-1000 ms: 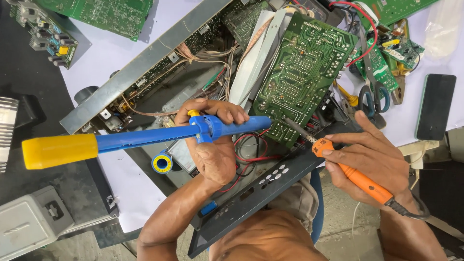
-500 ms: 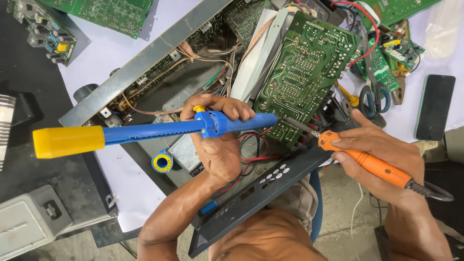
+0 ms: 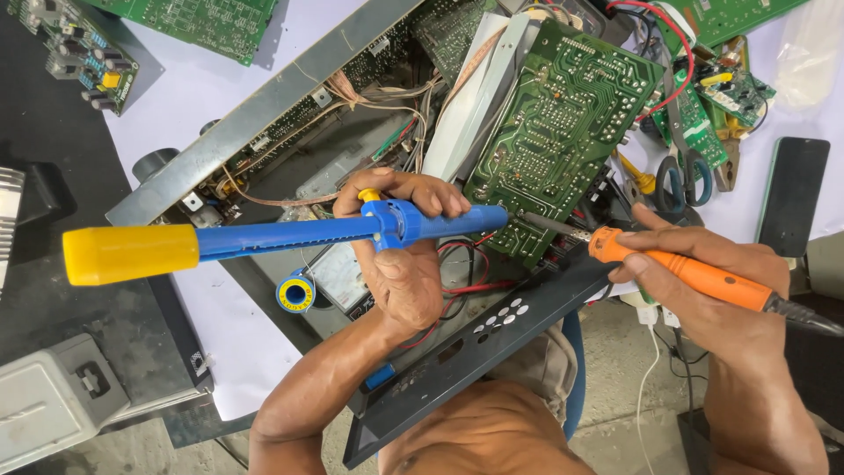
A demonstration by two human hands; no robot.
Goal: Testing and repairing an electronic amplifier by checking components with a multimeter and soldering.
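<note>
Since half a second ago, both tools have shifted only a little: the blue desoldering pump (image 3: 290, 236) sits slightly higher and its tip has come nearer to the soldering iron (image 3: 677, 268). I see the left hand (image 3: 406, 264) wrapped around the pump's blue barrel, fingers closed tight over it, thumb near the yellow button on top. Its yellow plunger end points to 9 o'clock. The right hand (image 3: 712, 290) grips the orange handle of the iron, fingers closed around it; the metal tip points to 9 o'clock and meets the pump's nozzle at the lower edge of the green circuit board (image 3: 563, 123). A solder spool (image 3: 295, 294) lies at 7 o'clock from the left hand, near it.
</note>
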